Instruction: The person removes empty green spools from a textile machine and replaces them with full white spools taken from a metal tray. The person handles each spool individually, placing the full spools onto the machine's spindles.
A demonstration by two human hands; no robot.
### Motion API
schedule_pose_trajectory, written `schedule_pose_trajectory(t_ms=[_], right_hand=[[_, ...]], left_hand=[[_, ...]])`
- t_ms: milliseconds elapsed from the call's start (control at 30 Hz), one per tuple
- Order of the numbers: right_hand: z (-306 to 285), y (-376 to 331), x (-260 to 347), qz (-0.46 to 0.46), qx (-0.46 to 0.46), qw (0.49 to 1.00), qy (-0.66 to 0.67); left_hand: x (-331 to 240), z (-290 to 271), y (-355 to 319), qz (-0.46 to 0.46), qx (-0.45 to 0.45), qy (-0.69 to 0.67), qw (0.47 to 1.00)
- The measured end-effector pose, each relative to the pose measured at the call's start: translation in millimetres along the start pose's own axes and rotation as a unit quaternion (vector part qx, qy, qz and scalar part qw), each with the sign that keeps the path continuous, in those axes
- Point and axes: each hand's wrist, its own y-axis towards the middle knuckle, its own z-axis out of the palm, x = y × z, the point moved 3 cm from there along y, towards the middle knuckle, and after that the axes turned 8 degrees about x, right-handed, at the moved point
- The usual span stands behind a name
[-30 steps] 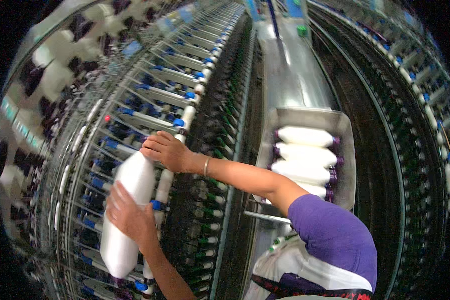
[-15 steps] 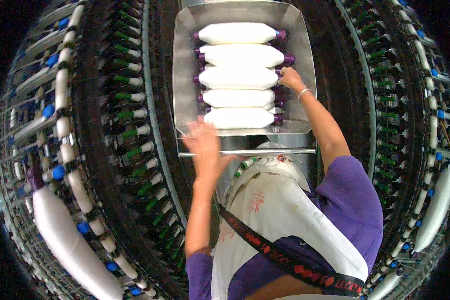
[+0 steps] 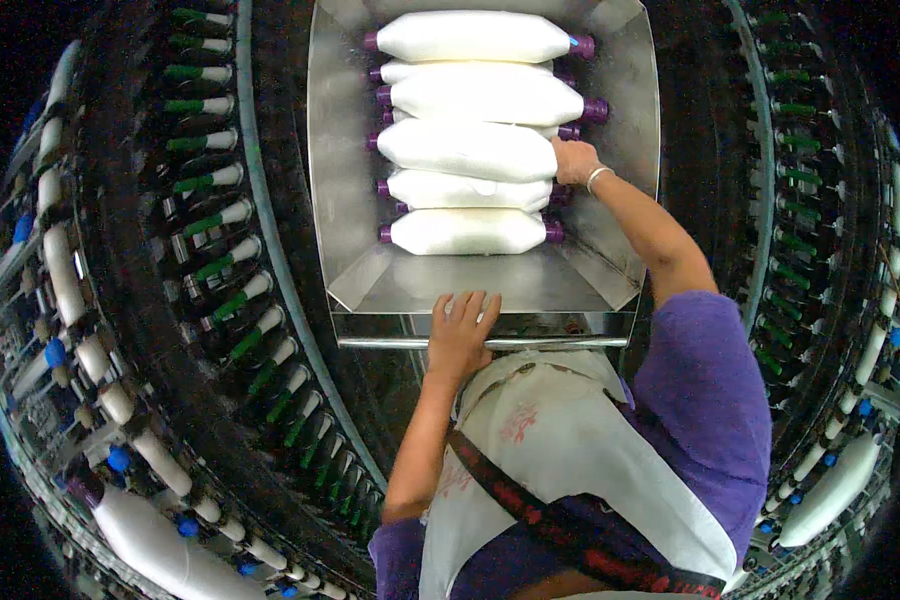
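Several white roving bobbins with purple tube ends lie crosswise in a metal tray (image 3: 490,282) in front of me. My right hand (image 3: 574,162) is closed round the right end of the middle roving bobbin (image 3: 465,150), hiding its purple tip there. That bobbin tilts slightly, its right end nearer me. My left hand (image 3: 460,330) rests on the tray's front edge, fingers spread and holding nothing. Just below that edge runs a metal bar (image 3: 560,342), close to my left palm. Farther bobbins (image 3: 485,92) and a near one (image 3: 470,232) lie beside the gripped one.
Curved rows of green-and-white spindle tubes (image 3: 210,182) line the machine on the left, with more spindle tubes (image 3: 795,172) on the right. Large white bobbins hang at the lower left (image 3: 160,540) and lower right (image 3: 832,490). A grey rail (image 3: 255,180) runs between tray and left spindles.
My left hand has moved from the tray's left front corner to the middle of its front edge. My right hand has closed round the middle bobbin's end, and that bobbin has tilted.
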Motion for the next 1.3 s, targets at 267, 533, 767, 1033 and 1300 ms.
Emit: schedule_pose_trajectory(t_ms=[267,533,767,1033,1300], right_hand=[[-13.4,-136.1,62.2,-0.025,0.252,0.860,0.443],[-37.4,-382.4,70.9,-0.260,0.201,0.613,0.719],[-7.1,-472.0,145.3,-0.562,0.387,0.183,0.708],[-23.0,-519.3,94.3,-0.101,-0.537,0.737,0.397],[9.5,-550.6,71.8,-0.228,-0.341,0.724,0.555]], left_hand=[[-0.8,-4.3,-7.1,0.010,-0.051,0.015,0.999],[-50.5,-24.8,-5.3,0.161,0.029,-0.382,0.909],[-147.2,-160.7,7.0,0.411,-0.007,-0.881,0.233],[-188.4,-221.2,-24.9,0.431,-0.110,-0.823,0.354],[-194.4,-145.0,17.3,0.392,-0.079,-0.820,0.410]])
